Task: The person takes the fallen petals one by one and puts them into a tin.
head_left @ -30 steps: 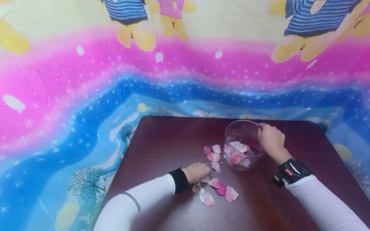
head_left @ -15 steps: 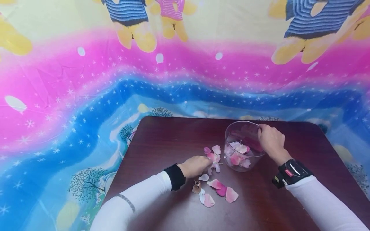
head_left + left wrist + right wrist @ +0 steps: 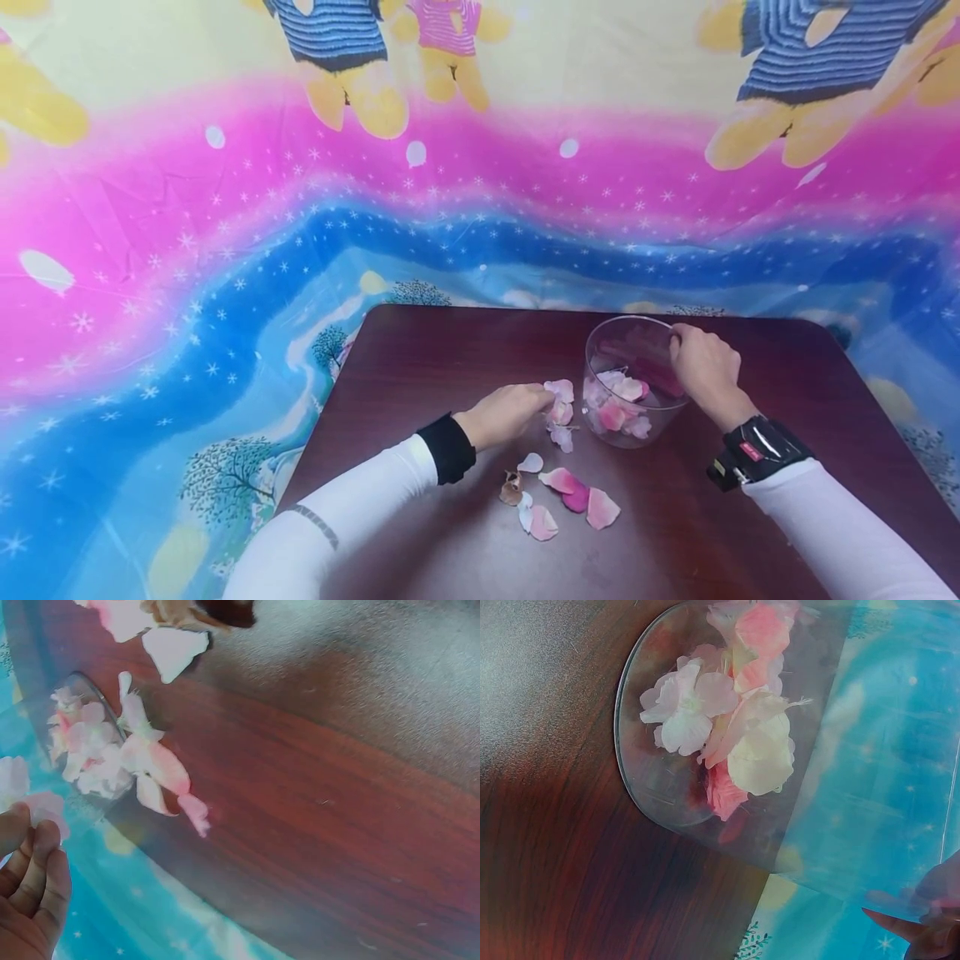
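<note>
My left hand (image 3: 506, 414) pinches pale pink petals (image 3: 45, 810) between thumb and fingertips, left of the clear plastic bucket (image 3: 600, 417). Just beyond those fingertips lie more pink and white petals (image 3: 154, 761) on the table. The bucket stands upright with a heap of pink and white petals (image 3: 686, 712) at its bottom. On the bucket's right side, my right hand (image 3: 705, 367) grips the rim; in the right wrist view only some fingers (image 3: 930, 941) show at the lower right corner.
Nearer the front of the dark wooden table (image 3: 420, 358) are loose pink petals (image 3: 602, 508), a white petal (image 3: 530, 462) and a brown dried piece (image 3: 511, 489). A printed cloth (image 3: 480, 183) hangs behind the table's back edge.
My left hand has moved away from the front petals toward the ones beside the bucket, and now holds pale petals. The right hand keeps its grip on the bucket's rim.
</note>
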The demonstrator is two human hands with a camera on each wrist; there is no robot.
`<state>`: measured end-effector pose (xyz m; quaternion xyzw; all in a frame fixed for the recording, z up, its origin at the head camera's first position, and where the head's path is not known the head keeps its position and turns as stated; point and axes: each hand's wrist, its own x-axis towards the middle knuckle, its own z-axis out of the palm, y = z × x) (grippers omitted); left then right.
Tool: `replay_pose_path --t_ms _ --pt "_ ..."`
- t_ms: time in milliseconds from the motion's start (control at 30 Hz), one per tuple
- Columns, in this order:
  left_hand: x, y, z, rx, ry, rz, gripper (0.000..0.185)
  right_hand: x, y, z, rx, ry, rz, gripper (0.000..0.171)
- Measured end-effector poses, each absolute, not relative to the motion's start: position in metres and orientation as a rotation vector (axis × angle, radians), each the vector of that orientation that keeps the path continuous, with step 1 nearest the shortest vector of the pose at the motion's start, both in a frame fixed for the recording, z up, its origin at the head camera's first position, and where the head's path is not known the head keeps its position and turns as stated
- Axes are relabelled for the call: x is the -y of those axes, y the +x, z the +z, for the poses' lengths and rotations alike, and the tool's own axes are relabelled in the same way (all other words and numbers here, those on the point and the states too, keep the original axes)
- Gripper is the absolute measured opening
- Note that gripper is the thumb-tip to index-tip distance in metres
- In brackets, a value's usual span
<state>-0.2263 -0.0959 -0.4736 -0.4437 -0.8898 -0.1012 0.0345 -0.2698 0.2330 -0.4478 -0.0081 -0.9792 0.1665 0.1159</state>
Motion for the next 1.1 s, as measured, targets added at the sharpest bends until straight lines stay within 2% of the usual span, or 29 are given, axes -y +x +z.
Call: replay_pose_path --t_ms 433,700,1100 --pt "0.094 -0.227 -0.448 2.655 -1.353 -0.343 0.007 -0.232 -0.266 -0.448 2.867 -0.022 0.478 0.028" --pt "0.09 -0.229 -0.427 2.601 -1.382 -0.367 0.012 -0.233 -0.266 -0.448 2.856 -0.027 0.48 0.028" --pt "0.067 -0.224 -0.409 2.604 -1.434 -0.271 0.012 -0.233 -0.266 -0.448 2.868 -0.025 0.485 0.03"
